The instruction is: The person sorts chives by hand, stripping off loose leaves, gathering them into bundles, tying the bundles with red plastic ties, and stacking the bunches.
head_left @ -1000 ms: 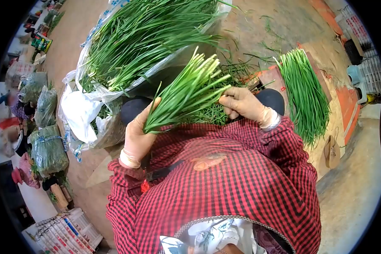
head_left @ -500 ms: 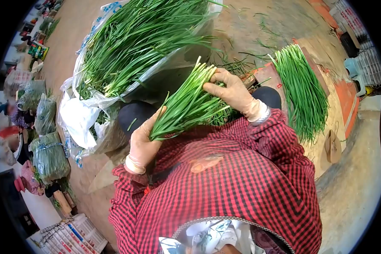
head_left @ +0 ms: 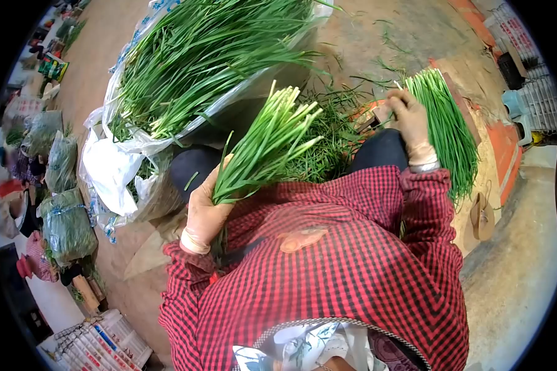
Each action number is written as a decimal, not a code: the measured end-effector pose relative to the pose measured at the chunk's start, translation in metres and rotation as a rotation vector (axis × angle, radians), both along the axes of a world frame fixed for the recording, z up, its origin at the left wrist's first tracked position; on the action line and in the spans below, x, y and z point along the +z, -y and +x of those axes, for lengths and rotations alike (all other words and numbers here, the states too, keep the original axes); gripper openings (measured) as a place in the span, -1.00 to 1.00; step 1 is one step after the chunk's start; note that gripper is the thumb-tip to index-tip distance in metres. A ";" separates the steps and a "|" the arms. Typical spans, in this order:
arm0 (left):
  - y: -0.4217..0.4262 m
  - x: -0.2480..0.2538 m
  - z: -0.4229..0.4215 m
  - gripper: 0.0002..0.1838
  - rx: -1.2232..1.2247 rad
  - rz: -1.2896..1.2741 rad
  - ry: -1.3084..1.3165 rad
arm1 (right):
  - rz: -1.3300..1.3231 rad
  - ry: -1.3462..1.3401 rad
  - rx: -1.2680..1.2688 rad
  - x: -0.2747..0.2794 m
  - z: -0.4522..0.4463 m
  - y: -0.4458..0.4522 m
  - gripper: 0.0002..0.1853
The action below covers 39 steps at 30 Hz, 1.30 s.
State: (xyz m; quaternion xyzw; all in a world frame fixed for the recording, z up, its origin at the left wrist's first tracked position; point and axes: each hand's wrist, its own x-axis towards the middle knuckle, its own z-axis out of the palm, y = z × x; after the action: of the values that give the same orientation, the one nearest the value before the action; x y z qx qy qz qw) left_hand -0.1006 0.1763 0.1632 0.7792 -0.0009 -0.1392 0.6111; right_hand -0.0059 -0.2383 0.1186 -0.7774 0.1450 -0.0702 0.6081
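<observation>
My left hand [head_left: 205, 213], in a pale thin glove, is wrapped round a loose bunch of garlic chives [head_left: 263, 139]. Their pale cut ends point up and away from me, unevenly spread. My gloved right hand [head_left: 410, 120] is over my right knee, its fingers bent and pinched together; anything between them is too small to make out. Just beside that hand, a neat pile of garlic chives [head_left: 447, 133] lies with its white ends level at the far side. A big plastic bag [head_left: 254, 80] full of loose chives [head_left: 210, 55] stands open ahead on the left.
Chive scraps [head_left: 328, 133] are heaped on the floor between my knees, with more strewn farther off. Packed bags of greens [head_left: 68, 226] stand at the left. A plastic crate [head_left: 114, 340] is at lower left, and a sandal [head_left: 481, 216] lies on the right.
My right hand has left the bunch and moved right, to the edge of the chive pile. The bunch stays in my left hand, its stalk ends now more spread out.
</observation>
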 end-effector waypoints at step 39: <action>-0.008 0.013 0.011 -0.60 0.088 -0.632 -0.317 | -0.292 0.030 0.295 0.017 -0.016 -0.033 -0.53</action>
State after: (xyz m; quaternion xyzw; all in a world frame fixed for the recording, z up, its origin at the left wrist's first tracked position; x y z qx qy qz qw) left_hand -0.0893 0.1841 0.1761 0.5197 0.0847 -0.2247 0.8199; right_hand -0.0224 -0.2057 0.1358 -0.8690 0.0087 -0.0120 0.4945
